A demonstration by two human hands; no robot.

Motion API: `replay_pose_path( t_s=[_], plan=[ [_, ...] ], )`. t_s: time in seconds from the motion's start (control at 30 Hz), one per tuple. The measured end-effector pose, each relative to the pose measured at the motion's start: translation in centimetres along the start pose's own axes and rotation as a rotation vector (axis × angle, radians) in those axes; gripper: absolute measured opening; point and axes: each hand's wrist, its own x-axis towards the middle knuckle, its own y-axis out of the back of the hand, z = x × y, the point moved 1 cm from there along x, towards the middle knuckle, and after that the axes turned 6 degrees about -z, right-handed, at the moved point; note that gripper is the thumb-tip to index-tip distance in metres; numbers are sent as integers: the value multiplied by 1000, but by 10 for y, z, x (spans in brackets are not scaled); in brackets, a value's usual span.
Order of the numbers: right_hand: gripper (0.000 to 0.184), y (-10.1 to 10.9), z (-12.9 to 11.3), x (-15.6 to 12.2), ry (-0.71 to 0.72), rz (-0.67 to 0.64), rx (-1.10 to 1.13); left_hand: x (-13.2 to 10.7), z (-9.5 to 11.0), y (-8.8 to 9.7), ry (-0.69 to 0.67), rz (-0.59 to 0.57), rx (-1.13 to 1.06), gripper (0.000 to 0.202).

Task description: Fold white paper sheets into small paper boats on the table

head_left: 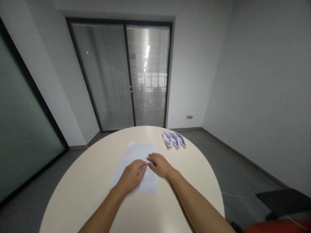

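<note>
Head view, single frame. A white sheet of paper (pixel 141 150) lay on the round pale bench (pixel 85 187), in front of the wearer and under both hands, its far portion and near right corner uncovered.

Left hand (pixel 133 174): on the sheet, fingers curled, thumb and forefinger tips close together near the middle right of the paper. Could not tell whether they pinched anything. Right hand (pixel 160 164): came over the sheet's right edge, back of the hand upward, fingers bent side by side, thumb apart and reaching towards the left fingertips. Its grip, if any, could not be made out.

Three folded paper pieces (pixel 174 139) sat in an overlapping row near the far right rim, well apart from the sheet and untouched. Beyond stood a dark-framed glazed partition (pixel 119 77) with blinds.

Step in hand, as judged: two-handed working of the sheet, which looked mostly flat; no definite crease could be read. Judged requirement for the next move: one hand steadying the paper, the other with a light, accurate fingertip hold.
</note>
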Motion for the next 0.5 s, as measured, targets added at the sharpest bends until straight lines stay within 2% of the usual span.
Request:
replay_pose_path(
  t_s=[0.07, 0.13, 0.23, 0.3, 0.37, 0.43, 0.5],
  plan=[
    [36, 3, 0, -1, 32, -20, -13, 2, -20, -1, 66, 81, 79, 39],
    [34, 9, -3, -2, 36, -50, -21, 2, -39, -3, 105, 96, 182, 44],
    [29, 21, -9, -4, -27, -118, -34, -2, -55, -6, 251, 12, 290, 58],
    [29, 27, -14, -5, -109, -126, -52, -5, -52, -6, 268, -78, 305, 63],
    [33, 30, -16, -5, -178, -87, -75, -7, -42, -4, 199, -108, 297, 58],
    [34, 28, -16, -5, -186, -30, -75, -6, -29, -1, 125, -101, 268, 51],
    [32, 22, -13, -5, -129, 10, -45, -5, -18, 3, 59, -115, 249, 43]
  ],
)
